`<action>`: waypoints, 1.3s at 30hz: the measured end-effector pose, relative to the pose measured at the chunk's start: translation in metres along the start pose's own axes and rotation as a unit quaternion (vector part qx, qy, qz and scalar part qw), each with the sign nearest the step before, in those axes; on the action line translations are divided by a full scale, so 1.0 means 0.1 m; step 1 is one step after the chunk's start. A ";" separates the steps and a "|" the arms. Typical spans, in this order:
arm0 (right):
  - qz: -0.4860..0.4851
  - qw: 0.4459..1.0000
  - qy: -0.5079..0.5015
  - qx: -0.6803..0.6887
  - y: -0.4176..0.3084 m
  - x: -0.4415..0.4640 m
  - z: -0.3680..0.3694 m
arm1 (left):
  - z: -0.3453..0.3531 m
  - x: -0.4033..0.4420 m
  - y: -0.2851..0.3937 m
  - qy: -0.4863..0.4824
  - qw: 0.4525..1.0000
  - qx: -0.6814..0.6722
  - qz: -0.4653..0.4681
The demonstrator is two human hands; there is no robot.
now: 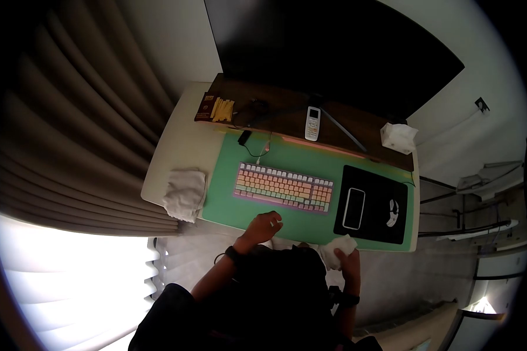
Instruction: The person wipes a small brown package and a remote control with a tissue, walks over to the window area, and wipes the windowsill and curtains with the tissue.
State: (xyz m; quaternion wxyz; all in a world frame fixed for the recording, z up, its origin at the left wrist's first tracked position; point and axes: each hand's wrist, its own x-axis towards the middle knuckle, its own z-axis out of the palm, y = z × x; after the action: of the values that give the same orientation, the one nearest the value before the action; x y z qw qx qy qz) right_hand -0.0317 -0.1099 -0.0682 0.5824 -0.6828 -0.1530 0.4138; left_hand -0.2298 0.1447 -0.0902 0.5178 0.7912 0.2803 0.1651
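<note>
My left hand is over the front edge of the green desk mat, just below the pastel keyboard. Its fingers are curled together, and what they may hold is too small to make out. At the desk's front edge, my right hand grips a crumpled white tissue, right of my body and below the black mouse pad. On that pad lie a phone with a white rim and a white mouse.
A folded grey cloth lies at the desk's left edge. On the brown shelf are a white remote, yellow sticks and a tissue pack. A large dark monitor stands behind.
</note>
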 end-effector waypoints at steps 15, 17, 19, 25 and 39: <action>0.027 0.999 -0.027 0.000 0.04 0.08 0.11 | -0.24 -0.23 -0.58 -0.033 0.971 0.214 -0.105; 0.032 0.999 -0.025 -0.014 0.05 0.11 0.12 | -0.23 -0.26 -0.73 -0.038 0.962 0.227 -0.145; 0.036 0.999 -0.030 -0.023 0.08 0.14 0.12 | -0.19 -0.32 -0.95 -0.039 0.949 0.265 -0.165; 0.039 0.997 -0.051 -0.035 0.10 0.26 0.15 | -0.07 -0.44 -1.41 -0.121 0.922 0.296 -0.218; 0.049 0.995 -0.081 -0.021 0.05 0.43 0.26 | -0.02 -0.37 -1.17 -0.209 0.884 0.376 -0.185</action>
State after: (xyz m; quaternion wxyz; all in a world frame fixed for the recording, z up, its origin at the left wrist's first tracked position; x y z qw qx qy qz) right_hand -0.0261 -0.0647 -0.0888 0.5327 -0.6654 -0.1745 0.4929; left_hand -0.2921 0.1591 -0.1948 0.2493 0.8765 0.3478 -0.2203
